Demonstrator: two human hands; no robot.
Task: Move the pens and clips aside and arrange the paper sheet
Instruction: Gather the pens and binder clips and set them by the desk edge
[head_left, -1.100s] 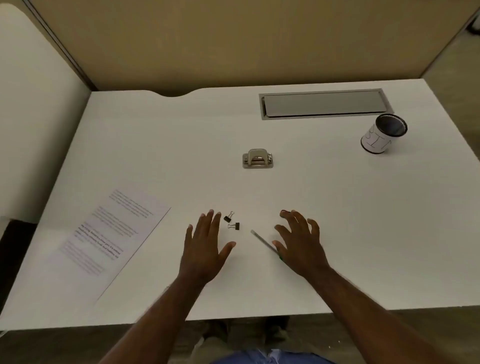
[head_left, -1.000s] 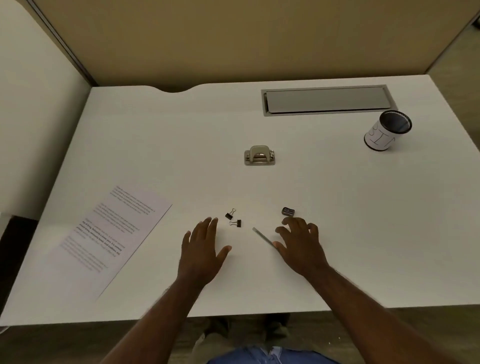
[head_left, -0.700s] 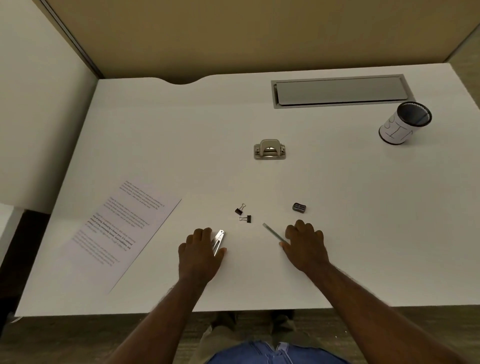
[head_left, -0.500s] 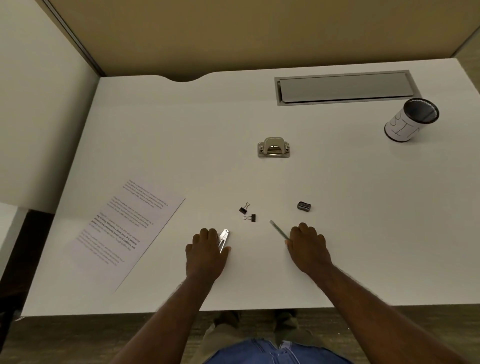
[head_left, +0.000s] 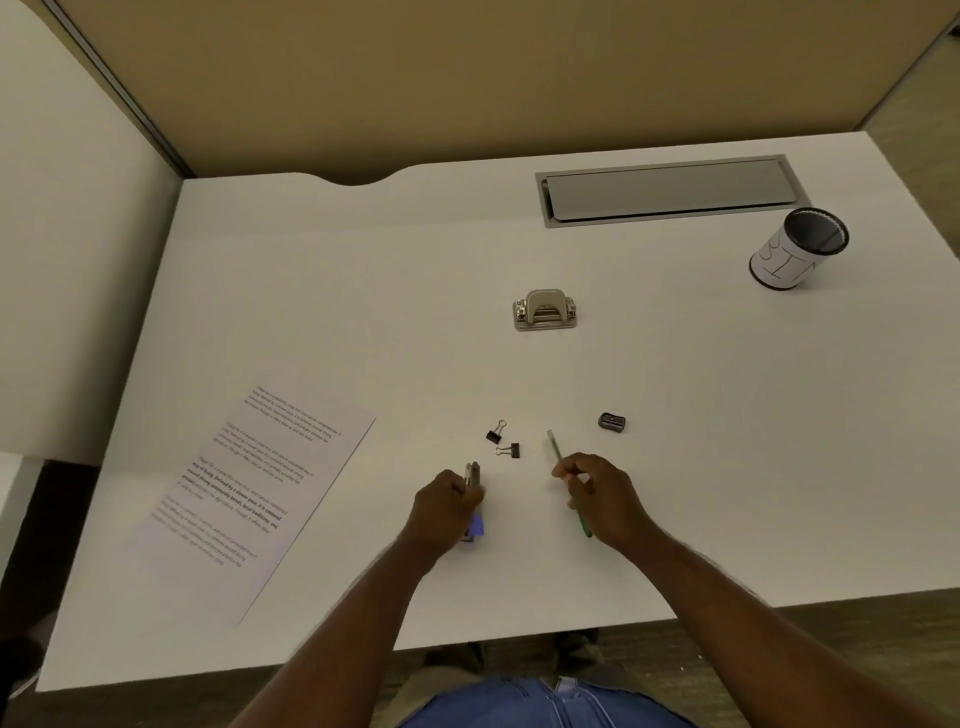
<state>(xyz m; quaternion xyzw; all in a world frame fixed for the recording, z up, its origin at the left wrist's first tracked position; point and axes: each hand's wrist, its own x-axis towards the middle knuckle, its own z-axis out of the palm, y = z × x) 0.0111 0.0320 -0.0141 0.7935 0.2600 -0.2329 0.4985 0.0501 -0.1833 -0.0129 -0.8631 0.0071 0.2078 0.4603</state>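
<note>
Seen from the head camera, a person seated at a white desk (head_left: 363, 291) has both hands closed on writing tools: the left hand (head_left: 441, 506) is curled around a silver-tipped pen with a violet end (head_left: 472, 488), and the right hand (head_left: 602, 493) pinches a slim green pencil-like pen (head_left: 558, 457) between thumb and fingers, its tip pointing away toward the desk's middle. Two small black binder clips (head_left: 504, 441) lie on the desk between and just beyond the hands, touched by neither. The printed white paper sheet (head_left: 249, 488) lies askew near the left front edge, well apart from both hands. A dark grey pencil sharpener (head_left: 611, 422), a chrome hole punch (head_left: 544, 310) and a paper-wrapped black mesh cup (head_left: 795, 249) sit farther off. The step in hand looks like carrying the pens aside; it would go best if both were lifted clear of the clips and set down together, perhaps in the cup, away from the sheet. Half a second earlier both hands lay low on the desk over the pens; they are now raised, with the pens gripped.
</note>
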